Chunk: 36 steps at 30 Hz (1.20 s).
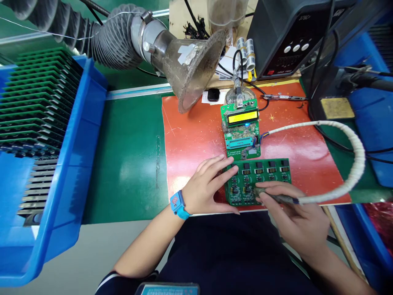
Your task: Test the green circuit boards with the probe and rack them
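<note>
A green circuit board panel (240,198) with rows of small digit displays lies near the table's front edge. My left hand (208,186), wearing a blue wristband, grips its left side, fingers over the upper left corner and thumb along the front edge. In my right hand (294,213), a dark programming probe (281,198) is pinched, its tip down at the middle of the panel; the contact itself is hidden by my fingers. A white-wrapped cable (357,164) loops from the probe to a green programmer board (242,131) with a lit yellow screen, just behind the panel.
At left, a blue bin (72,135) holds several upright green boards (37,98). A fume extraction hood (196,69) hangs over the red mat (190,143). Behind at right stand a black soldering station (291,45) and a yellow sponge (337,107). A pen (284,97) lies at the mat's back.
</note>
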Each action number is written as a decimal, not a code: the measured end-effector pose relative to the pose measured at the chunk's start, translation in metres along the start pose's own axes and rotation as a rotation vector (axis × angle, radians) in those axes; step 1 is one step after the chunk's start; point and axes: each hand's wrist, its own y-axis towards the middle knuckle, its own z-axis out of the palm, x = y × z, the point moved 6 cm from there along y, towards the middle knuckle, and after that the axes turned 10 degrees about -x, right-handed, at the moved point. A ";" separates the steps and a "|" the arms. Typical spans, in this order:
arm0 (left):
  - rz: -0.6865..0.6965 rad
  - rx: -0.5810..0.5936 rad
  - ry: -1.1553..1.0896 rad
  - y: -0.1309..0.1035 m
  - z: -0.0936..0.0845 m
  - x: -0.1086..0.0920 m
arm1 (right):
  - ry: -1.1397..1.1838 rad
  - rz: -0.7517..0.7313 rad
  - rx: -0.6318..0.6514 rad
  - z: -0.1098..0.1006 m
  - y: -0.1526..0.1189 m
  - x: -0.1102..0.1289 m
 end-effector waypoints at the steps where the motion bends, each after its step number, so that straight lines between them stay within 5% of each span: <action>1: -0.006 0.001 -0.004 0.000 0.000 0.000 | 0.002 -0.002 0.000 0.000 0.000 0.000; 36: 0.031 -0.005 -0.034 0.001 -0.002 -0.006 | 0.007 -0.029 0.029 0.001 -0.001 0.001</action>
